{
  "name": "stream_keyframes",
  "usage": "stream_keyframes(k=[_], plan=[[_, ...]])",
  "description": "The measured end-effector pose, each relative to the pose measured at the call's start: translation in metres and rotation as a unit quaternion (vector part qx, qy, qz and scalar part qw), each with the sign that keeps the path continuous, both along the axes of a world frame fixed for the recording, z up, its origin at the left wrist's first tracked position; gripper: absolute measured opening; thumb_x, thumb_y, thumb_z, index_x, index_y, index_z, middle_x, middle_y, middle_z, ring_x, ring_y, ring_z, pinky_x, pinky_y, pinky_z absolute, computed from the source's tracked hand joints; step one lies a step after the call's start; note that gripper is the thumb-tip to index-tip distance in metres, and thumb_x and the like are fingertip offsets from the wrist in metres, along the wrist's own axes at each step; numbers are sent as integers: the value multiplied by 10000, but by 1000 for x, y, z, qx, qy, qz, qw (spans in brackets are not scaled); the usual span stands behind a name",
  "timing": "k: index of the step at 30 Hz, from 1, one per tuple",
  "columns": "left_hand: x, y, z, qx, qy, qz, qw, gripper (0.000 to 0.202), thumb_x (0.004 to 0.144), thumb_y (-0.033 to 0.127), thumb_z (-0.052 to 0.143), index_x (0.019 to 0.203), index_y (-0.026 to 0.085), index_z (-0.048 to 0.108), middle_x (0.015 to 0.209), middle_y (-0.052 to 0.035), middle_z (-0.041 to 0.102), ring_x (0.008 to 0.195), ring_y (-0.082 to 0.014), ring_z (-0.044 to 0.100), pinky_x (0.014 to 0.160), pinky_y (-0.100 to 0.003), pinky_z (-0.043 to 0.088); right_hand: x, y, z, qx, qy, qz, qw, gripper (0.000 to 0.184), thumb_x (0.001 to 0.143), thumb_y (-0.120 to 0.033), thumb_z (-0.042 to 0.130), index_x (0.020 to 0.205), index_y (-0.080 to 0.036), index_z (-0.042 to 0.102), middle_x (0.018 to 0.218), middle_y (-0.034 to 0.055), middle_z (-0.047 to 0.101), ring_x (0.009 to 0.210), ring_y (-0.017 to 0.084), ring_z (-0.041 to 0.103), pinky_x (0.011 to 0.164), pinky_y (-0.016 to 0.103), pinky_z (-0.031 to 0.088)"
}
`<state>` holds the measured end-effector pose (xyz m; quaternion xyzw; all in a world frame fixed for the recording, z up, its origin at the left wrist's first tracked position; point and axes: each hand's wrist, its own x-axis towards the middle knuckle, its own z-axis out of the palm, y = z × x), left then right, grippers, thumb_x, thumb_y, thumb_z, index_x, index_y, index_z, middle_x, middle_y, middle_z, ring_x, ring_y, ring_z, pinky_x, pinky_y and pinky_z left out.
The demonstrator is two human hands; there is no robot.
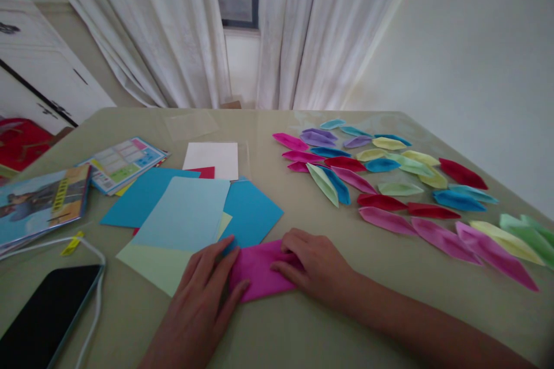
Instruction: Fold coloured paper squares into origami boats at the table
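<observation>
A magenta sheet of folded paper [259, 270] lies on the table between my two hands. My left hand [208, 288] rests on its left end, fingers apart and stretched over the edge. At the other end my right hand [315, 265] has its fingers curled, thumb and forefinger pinching the paper's right side. Behind my left hand are loose sheets: a light blue one [186, 207], a pale green one [151, 265] and darker blue ones [255, 210]. Many folded paper boats [393, 228] in several colours cover the right of the table.
To the left lie a dark-screened phone [52, 311], a white cable [98, 294], a yellow clip [72, 243], a magazine [47, 202] and printed booklets [125, 164]. White paper [212, 158] sits farther back. Beyond the table [255, 127] hang white curtains [173, 29]; a wall [476, 57] stands right.
</observation>
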<state>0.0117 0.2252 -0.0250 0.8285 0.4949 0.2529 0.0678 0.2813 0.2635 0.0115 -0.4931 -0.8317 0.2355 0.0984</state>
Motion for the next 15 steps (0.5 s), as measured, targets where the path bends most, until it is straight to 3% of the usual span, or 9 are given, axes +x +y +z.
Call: stream_keyframes(k=[4, 9, 15], plan=[[0, 1, 3, -43, -19, 4, 999, 316, 1064, 478, 585, 1308, 288, 646, 1415, -82, 654, 1287, -300, 638, 1071, -500, 596, -2, -1, 0, 29, 0, -11, 1000, 262, 983, -419, 777, 952, -193, 648, 988, 60, 684, 841, 220, 653, 756, 323, 497], [-1, 1, 2, -45, -30, 2, 999, 404, 1066, 484, 578, 1428, 305, 575, 1309, -59, 715, 1201, -279, 681, 1022, -452, 616, -4, -2, 2, 20, 16, -5, 1000, 220, 995, -358, 775, 1041, -189, 642, 1184, 83, 687, 1042, 251, 683, 894, 365, 552], [1, 2, -2, -90, -58, 16, 994, 433, 1040, 366, 630, 1469, 331, 579, 1286, -68, 709, 1167, -295, 692, 1020, -489, 603, -7, -3, 7, -8, -16, -13, 1000, 286, 1008, -379, 751, 1212, -207, 648, 1231, 84, 678, 1052, 276, 699, 874, 392, 564]])
